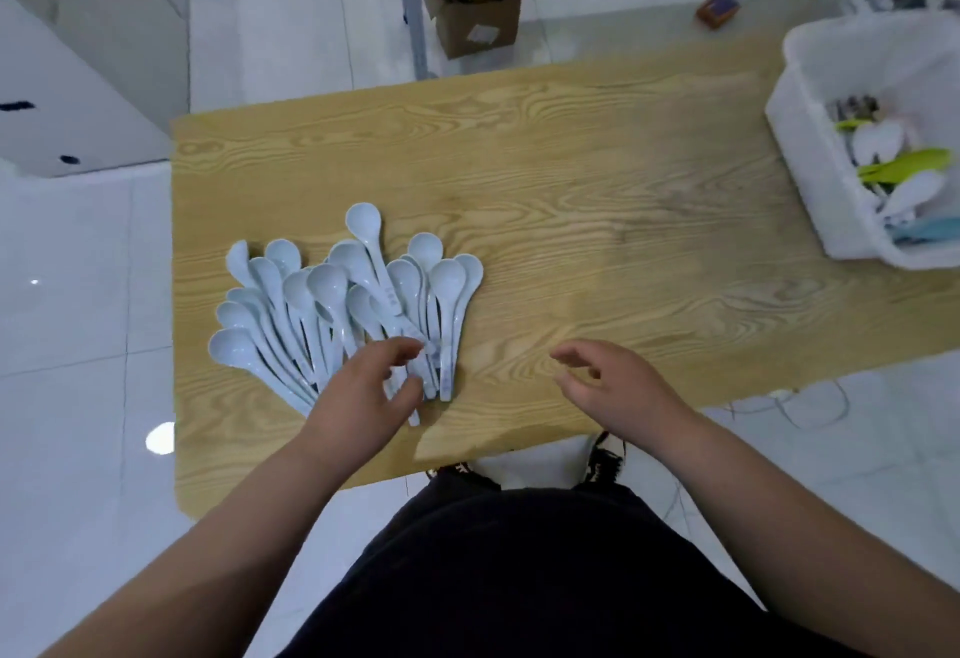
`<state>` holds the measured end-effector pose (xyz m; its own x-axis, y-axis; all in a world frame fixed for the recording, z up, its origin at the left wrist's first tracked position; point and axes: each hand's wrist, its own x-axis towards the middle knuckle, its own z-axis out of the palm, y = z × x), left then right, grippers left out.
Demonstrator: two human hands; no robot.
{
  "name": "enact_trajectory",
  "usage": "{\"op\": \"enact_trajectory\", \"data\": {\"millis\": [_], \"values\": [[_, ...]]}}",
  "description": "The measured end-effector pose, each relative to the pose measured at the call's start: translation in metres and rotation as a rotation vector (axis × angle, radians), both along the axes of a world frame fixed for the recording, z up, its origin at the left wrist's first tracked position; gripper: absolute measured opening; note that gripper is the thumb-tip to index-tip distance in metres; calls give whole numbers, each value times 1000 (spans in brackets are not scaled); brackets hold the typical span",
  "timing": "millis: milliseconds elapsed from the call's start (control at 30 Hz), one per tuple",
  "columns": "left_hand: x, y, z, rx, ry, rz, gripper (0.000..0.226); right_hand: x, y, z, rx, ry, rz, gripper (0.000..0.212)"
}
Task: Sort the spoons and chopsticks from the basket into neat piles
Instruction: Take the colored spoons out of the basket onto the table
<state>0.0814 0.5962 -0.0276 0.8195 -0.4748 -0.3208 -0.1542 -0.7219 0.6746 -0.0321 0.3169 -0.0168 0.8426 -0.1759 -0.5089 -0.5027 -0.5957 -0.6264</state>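
Several white soup spoons (332,309) lie fanned in a pile on the left half of the wooden table (597,200), bowls away from me, handles toward me. My left hand (369,392) hovers over the handle ends, fingers loosely curled with thumb and forefinger apart around the handles; whether it pinches one is unclear. My right hand (608,387) floats just above the bare table to the right of the pile, fingers relaxed, holding nothing. At the right edge stands the white plastic basket (800,138), with white spoons and green utensils (904,164) inside.
A grey metal shelf frame (410,8) and a cardboard box (478,18) stand on the tiled floor beyond the table. A small brown box (718,9) lies on the floor at the back right. White cabinets are at the left.
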Motion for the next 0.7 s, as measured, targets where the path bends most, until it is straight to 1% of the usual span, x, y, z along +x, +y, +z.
{"op": "enact_trajectory", "data": {"millis": [100, 200, 267, 400, 500, 600, 700], "values": [[-21, -48, 9, -41, 4, -159, 36, -53, -34, 14, 75, -50, -209, 22], [-45, -107, 15, -104, 1, -278, 32, -109, -70, 20, 92, -82, -359, 19], [-65, -149, 19, -138, 1, -319, 31, -147, -95, 25, 89, -100, -409, 19], [-112, -237, 31, -143, -9, -386, 31, -220, -151, 32, 111, -108, -475, 18], [-146, -300, 39, -165, -19, -400, 30, -264, -195, 33, 120, -112, -525, 17], [-174, -350, 44, -189, -3, -404, 31, -290, -237, 37, 123, -148, -573, 16], [-193, -382, 48, -175, -1, -407, 30, -299, -275, 41, 127, -169, -607, 13]]}}
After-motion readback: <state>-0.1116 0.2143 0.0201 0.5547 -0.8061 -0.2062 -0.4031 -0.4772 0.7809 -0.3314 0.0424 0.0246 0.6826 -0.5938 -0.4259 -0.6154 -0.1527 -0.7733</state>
